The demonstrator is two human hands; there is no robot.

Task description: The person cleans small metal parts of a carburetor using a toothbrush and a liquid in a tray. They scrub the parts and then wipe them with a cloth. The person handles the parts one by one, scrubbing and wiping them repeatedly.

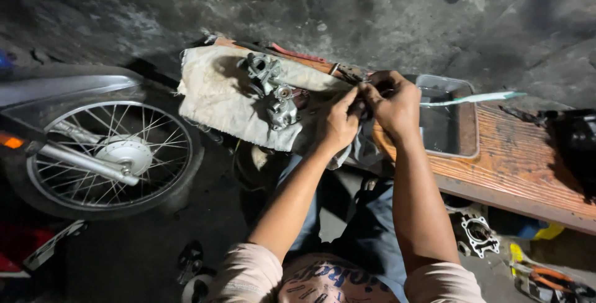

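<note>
My left hand [339, 121] and my right hand [393, 103] meet over the wooden bench [515, 166], fingers pinched together on a small dark part [362, 105] that is mostly hidden by the fingers. A grey rag [366, 148] hangs below my hands. Just left of them a metal carburetor [273, 89] lies on a dirty white cloth [217, 98]. What exactly each hand grips cannot be made out.
A clear plastic tray [450, 123] with a white-green toothbrush [475, 98] across its rim sits right of my hands. A motorcycle wheel [112, 154] stands at left. An engine part [478, 235] and orange-handled pliers [549, 277] lie on the floor at right.
</note>
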